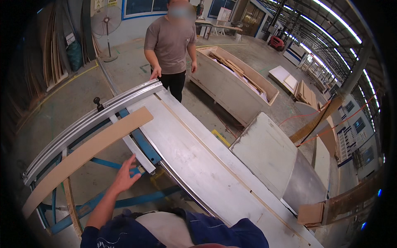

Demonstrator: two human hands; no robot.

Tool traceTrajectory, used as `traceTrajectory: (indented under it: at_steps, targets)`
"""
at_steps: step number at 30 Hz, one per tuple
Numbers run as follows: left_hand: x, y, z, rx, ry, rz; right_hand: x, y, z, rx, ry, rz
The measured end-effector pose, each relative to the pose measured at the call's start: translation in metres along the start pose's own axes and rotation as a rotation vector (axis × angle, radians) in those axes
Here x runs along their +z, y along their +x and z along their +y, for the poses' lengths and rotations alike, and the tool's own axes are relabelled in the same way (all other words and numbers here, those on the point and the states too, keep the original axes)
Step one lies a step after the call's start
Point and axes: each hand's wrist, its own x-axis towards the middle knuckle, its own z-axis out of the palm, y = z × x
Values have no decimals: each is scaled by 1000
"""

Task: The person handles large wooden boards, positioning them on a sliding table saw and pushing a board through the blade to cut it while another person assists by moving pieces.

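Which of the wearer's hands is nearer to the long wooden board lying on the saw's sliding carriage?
Left. The left hand is open, fingers spread, just below the long wooden board and apart from it. The right hand is not in view, so it cannot be placed.

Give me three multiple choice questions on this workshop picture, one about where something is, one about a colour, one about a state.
1. Where does the long board lie?
A. across the saw's sliding carriage
B. in the wooden crate
C. on the floor

2. What colour is the frame under the carriage?
A. red
B. blue
C. yellow

3. How is the left hand?
A. closed on the board
B. open, fingers spread, holding nothing
C. resting on the crate

Answers: 1 A, the board rests across the carriage rails. 2 B, the bars beneath show blue. 3 B, the hand reaches toward the board with nothing in it.
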Motion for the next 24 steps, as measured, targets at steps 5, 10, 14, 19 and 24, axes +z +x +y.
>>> traceTrajectory:
  at_steps: [5,10,14,19,24]
  targets:
    - [-61,12,1,143,-43,-168,15,-5,-33,9,-13,9]
    - [-123,-65,-162,-152,13,26,27,-20,-72,76,-14,34]
    - [-151,-184,-264,-602,338,167,49,-41,-98,147,4,45]
    - [-153,-235,-287,-871,626,194,95,-76,-122,206,38,42]
    - [-172,-213,-253,-793,587,127,135,-120,-135,231,18,21]
